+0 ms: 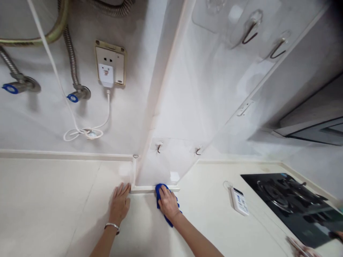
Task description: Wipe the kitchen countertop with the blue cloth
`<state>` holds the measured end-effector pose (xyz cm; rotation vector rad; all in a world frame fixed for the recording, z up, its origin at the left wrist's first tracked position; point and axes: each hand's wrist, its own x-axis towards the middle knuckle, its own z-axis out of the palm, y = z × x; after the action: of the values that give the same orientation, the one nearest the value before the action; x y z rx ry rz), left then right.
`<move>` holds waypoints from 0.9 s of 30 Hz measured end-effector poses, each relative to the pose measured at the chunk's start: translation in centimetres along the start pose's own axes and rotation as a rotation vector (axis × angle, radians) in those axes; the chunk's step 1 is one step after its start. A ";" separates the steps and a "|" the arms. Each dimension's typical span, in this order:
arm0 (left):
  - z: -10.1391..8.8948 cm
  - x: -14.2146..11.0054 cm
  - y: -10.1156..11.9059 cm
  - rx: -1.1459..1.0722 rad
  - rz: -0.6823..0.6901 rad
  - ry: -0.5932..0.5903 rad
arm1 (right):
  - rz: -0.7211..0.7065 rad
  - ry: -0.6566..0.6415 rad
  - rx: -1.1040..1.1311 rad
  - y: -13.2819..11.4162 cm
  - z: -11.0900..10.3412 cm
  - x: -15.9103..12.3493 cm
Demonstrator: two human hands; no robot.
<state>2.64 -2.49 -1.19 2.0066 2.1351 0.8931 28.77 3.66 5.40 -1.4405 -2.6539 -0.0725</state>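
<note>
So, right hand (168, 203) bunched on crumpled blue rag (159, 189), against ledge (143, 190) | left hand (119, 204) flat, fingers slightly spread, smooth cream counter (139, 228)

Blue cloth (159, 188) partly hidden.

Before you there is a whitish wall (134, 117) with a socket (118, 66) and two blue-handled valves (77, 95); on your right, a black stove (294, 214) lies near another pale wall (302, 157).

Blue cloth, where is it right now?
In the head view, the blue cloth is low near the middle, under the right hand, against the trim strip, with the left hand to its left.
</note>
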 end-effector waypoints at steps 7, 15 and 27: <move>-0.1 0.2 0.7 -0.017 -0.028 -0.035 | -0.006 0.057 0.033 -1.3 0.5 0.3; -0.8 0.1 1.1 -0.068 -0.010 -0.042 | -0.058 0.059 0.065 -8.4 1.1 2.6; -0.5 0.2 0.8 -0.547 -0.236 0.163 | -0.194 0.004 0.394 -13.4 0.4 5.8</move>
<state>3.11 -2.49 -0.38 1.4288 1.8654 1.4402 14.37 1.17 5.93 -1.0570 -2.6014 0.4050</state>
